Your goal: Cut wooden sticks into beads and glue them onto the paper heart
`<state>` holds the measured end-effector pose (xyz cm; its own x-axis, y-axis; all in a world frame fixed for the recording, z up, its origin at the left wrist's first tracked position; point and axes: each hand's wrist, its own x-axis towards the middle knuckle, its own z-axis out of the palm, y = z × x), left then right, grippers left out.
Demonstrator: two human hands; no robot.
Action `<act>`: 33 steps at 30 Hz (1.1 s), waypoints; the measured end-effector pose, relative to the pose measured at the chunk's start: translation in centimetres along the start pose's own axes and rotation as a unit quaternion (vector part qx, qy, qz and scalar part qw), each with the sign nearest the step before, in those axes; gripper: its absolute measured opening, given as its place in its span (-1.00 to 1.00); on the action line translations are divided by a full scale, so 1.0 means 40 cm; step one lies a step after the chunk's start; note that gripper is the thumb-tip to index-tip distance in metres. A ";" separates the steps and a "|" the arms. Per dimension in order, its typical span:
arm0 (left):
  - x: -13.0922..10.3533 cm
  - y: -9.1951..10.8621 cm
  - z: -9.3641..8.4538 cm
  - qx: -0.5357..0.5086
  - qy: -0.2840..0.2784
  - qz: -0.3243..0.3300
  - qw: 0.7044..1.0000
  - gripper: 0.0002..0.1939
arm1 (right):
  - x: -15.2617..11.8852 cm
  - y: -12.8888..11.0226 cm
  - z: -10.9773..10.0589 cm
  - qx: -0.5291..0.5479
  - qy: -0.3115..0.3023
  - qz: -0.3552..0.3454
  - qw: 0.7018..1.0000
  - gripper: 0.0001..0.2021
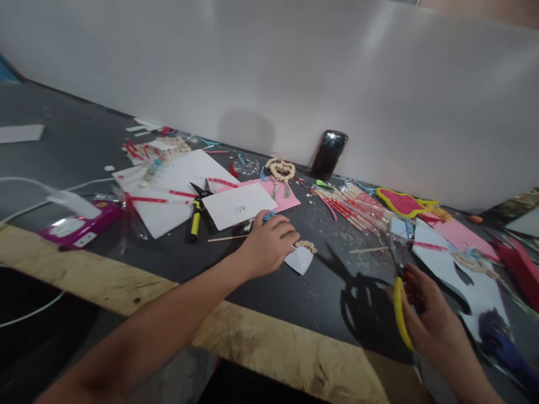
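Left hand (269, 247): fingers loosely curled, at the folded white paper (300, 262) on the tabletop (278, 297); cannot tell if gripping. Pale beads (309, 245) along paper's upper edge. Right hand (433, 320): closed round yellow-handled tool (402, 320). Best keep beads steady, tool tip clear of fingers.

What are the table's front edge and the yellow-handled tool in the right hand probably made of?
Front edge: probably unpainted matt wood, with knot-like marks.
Tool: handle likely smooth plastic, evenly yellow; blurred grey end perhaps metal.
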<state>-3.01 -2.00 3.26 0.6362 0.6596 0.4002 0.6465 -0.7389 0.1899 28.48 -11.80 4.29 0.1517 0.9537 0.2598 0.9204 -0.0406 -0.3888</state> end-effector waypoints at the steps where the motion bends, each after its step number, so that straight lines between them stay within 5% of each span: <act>1: 0.001 0.002 0.001 -0.005 0.010 -0.001 1.000 -0.72 | -0.010 -0.016 0.004 -0.007 0.001 -0.022 1.000 -0.43; 10: 0.007 0.076 -0.014 -0.243 0.020 0.005 0.970 -0.68 | -0.090 -0.132 0.050 -0.037 0.007 -0.136 0.990 -0.51; 20: -0.034 0.198 -0.016 -0.561 -0.035 -0.169 0.810 -0.88 | -0.169 -0.203 0.034 0.058 -0.038 -0.158 0.985 -0.49; 26: -0.069 0.260 -0.013 -0.577 0.010 -0.249 0.778 -0.92 | -0.202 -0.203 0.030 0.081 -0.085 -0.158 0.981 -0.36; 31: -0.078 0.306 0.000 -0.641 -0.020 -0.296 0.708 -0.88 | -0.221 -0.171 0.021 0.057 -0.097 -0.174 0.978 -0.32; 33: -0.082 0.307 0.004 -0.640 -0.017 -0.298 0.708 -0.83 | -0.227 -0.143 0.023 0.042 -0.074 -0.169 0.982 -0.35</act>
<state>2.92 -13.21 4.14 0.4343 0.8940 -0.1101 -0.0925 0.1658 0.9818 21.50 -19.93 3.35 -0.2175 0.9413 0.2581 0.8754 0.3051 -0.3748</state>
